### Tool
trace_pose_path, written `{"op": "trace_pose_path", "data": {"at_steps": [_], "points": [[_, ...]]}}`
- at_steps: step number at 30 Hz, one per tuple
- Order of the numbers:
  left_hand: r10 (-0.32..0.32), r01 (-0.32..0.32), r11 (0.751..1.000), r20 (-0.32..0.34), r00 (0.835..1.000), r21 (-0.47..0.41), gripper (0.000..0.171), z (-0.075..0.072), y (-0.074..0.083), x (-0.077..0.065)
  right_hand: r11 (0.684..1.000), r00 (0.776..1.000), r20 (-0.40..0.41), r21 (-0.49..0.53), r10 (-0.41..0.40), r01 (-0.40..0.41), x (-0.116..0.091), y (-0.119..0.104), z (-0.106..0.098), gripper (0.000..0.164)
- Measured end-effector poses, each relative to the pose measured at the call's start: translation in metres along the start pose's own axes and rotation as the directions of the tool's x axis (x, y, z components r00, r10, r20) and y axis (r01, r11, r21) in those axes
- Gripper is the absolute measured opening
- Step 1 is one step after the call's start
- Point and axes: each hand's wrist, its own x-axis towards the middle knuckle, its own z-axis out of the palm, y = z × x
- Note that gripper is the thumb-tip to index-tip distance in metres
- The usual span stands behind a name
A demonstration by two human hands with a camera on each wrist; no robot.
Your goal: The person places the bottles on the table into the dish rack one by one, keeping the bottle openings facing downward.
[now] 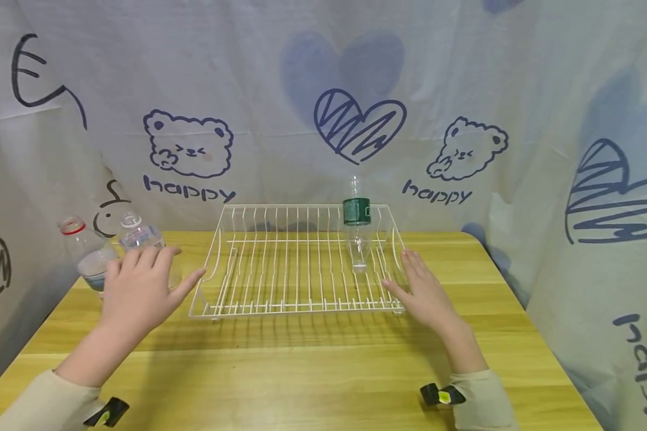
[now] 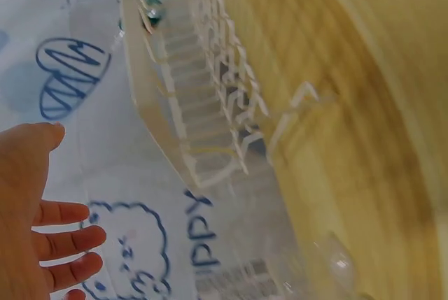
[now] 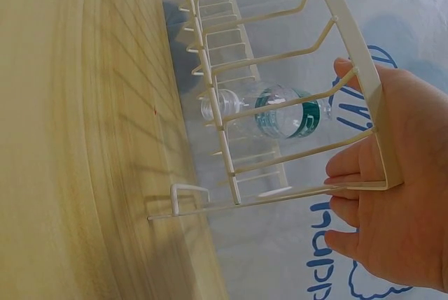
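Note:
A white wire dish rack [image 1: 302,312] stands on the wooden table. Inside its right part a clear plastic bottle [image 1: 357,211] with a green label stands on end between the wires. My left hand [image 1: 137,287] is spread out left of the rack, holding nothing, and overlaps two clear bottles in the head view. One bottle [image 1: 90,258] has a red ring at its neck; the other clear bottle [image 1: 140,234] sits beside it. At the rack's right side is my right hand [image 3: 409,195], fingers extended along the rim and thumb apart, right at the wire frame.
The light wooden table [image 1: 280,377] reaches back to a whitish curtain [image 1: 280,149] with drawn bears, hearts and writing. This cloth also hangs along both sides. Dark straps [image 1: 442,395] sit at both cuffs.

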Motion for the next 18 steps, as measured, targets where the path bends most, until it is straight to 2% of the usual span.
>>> {"op": "trace_pose_path", "data": {"at_steps": [5, 12, 15, 18], "points": [[-0.085, 0.084, 0.996, 0.058, 0.995, 0.011, 0.061, 0.007, -0.031, -0.017, 1.0, 1.0, -0.005, 0.001, 0.003, -0.003, 0.0, 0.001, 0.001, 0.089], [-0.17, 0.17, 0.985, 0.056, 0.984, 0.012, 0.062, 0.017, -0.067, -0.039, 1.0, 1.0, -0.004, 0.001, 0.004, -0.004, 0.0, 0.002, 0.002, 0.089], [-0.216, 0.214, 0.976, 0.096, 0.972, 0.023, 0.068, 0.023, -0.081, -0.045, 1.0, 1.0, 0.0, 0.004, 0.006, -0.006, 0.001, 0.002, 0.002, 0.089], [-0.268, 0.264, 0.963, 0.161, 0.95, 0.048, 0.073, 0.03, -0.096, -0.05, 1.0, 1.0, 0.001, 0.003, 0.008, -0.008, 0.001, 0.003, 0.003, 0.089]]}}
